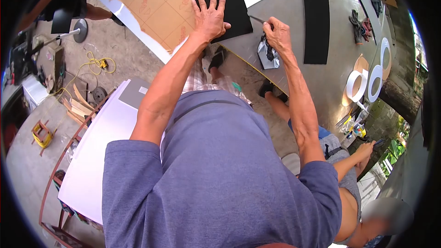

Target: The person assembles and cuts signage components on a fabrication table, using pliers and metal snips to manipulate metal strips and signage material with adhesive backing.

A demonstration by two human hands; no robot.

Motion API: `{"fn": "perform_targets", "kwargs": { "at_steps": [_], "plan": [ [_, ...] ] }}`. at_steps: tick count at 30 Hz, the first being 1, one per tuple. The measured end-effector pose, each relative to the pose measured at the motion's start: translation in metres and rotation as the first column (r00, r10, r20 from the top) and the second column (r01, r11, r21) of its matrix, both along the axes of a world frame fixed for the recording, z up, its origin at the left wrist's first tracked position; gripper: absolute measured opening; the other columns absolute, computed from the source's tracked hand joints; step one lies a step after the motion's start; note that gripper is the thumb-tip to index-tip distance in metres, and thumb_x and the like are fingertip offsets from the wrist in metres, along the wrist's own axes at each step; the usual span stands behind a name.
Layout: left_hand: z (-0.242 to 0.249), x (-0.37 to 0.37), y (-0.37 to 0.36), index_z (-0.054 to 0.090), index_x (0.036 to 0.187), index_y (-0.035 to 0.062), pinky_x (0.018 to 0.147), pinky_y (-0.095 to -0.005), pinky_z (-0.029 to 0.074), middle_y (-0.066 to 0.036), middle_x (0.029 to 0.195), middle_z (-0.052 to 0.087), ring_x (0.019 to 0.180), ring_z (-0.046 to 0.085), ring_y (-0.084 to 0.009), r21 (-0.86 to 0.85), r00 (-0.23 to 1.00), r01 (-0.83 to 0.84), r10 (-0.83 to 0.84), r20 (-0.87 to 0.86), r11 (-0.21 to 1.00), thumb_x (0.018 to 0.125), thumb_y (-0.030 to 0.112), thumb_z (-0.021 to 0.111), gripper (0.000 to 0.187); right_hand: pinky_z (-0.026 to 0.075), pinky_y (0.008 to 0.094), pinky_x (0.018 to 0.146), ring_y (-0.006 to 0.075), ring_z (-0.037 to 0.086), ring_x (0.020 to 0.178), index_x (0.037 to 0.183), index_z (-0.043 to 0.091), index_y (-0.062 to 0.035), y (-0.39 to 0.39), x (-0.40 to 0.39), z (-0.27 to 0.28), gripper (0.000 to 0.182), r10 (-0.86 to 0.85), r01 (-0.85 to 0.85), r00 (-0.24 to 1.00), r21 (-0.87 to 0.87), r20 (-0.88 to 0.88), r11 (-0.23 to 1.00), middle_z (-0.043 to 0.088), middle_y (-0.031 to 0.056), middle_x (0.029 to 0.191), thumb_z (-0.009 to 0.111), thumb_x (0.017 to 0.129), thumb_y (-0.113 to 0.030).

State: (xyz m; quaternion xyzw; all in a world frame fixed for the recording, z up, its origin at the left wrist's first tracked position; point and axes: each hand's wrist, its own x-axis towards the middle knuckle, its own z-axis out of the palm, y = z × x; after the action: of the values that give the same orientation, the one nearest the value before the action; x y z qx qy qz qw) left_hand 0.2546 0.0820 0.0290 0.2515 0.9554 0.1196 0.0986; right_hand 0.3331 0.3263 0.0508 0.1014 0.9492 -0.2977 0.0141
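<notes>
My left hand (211, 20) lies flat with fingers spread, across the edge of a black strip (232, 7) and the brown printed protective paper (161, 7) beside it. My right hand (278, 34) is closed around a thin dark tool (257, 19), whose tip points left toward the black strip's edge; its exact kind does not show. Just below that hand, a small whitish packet (267, 57) with a dark crumpled piece on it sits on the grey tabletop (278, 7).
Another black strip (316, 18) lies to the right, near dark gloves (359, 26) and white rings (356, 86). A person (349, 165) is at my right, another (92, 11) at far left. White sheets (96, 156) and a yellow cord (98, 62) are on the left.
</notes>
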Motion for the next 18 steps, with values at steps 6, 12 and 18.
{"fn": "perform_targets", "kwargs": {
  "at_steps": [6, 12, 18],
  "plan": [
    [0.003, -0.001, 0.003, 0.032, 0.159, 0.0068, 0.113, -0.0777, 0.013, -0.027, 0.167, 0.015, 0.147, 0.005, -0.0642, -0.059, 0.999, 0.019, -0.017, 0.041, 0.998, 0.081, 0.042, 0.079, 0.097, 0.051, 0.0383, 0.064, 0.0261, 0.066, 0.065, 0.090, 0.067, -0.0003, 0.070, -0.023, 0.073, 0.028, -0.289, 0.288, 0.956, 0.024, 0.057, 0.957, 0.068, 0.0132, 0.073, 0.069, 0.089, -0.028],
    [0.001, 0.000, 0.004, 0.030, 0.159, 0.0056, 0.112, -0.0796, 0.011, -0.028, 0.167, 0.013, 0.146, 0.001, -0.0659, -0.062, 0.998, 0.031, -0.028, 0.050, 0.998, 0.082, 0.042, 0.077, 0.098, 0.054, 0.0428, 0.078, 0.0336, 0.072, 0.085, 0.101, 0.069, -0.0082, 0.024, 0.006, 0.018, 0.019, -0.163, 0.170, 0.981, -0.060, 0.106, 0.984, 0.074, 0.0118, 0.087, 0.069, 0.090, -0.023],
    [0.003, -0.001, 0.006, 0.027, 0.160, 0.0041, 0.111, -0.0806, 0.010, -0.029, 0.167, 0.009, 0.146, -0.002, -0.0658, -0.091, 0.997, 0.038, -0.032, 0.066, 0.995, 0.082, 0.042, 0.077, 0.100, 0.053, 0.0457, 0.074, 0.0340, 0.071, 0.084, 0.093, 0.074, -0.0085, -0.028, -0.002, -0.003, 0.031, -0.065, 0.064, 0.996, 0.020, 0.054, 0.998, 0.074, 0.0111, 0.090, 0.070, 0.092, -0.039]
  ]
}}
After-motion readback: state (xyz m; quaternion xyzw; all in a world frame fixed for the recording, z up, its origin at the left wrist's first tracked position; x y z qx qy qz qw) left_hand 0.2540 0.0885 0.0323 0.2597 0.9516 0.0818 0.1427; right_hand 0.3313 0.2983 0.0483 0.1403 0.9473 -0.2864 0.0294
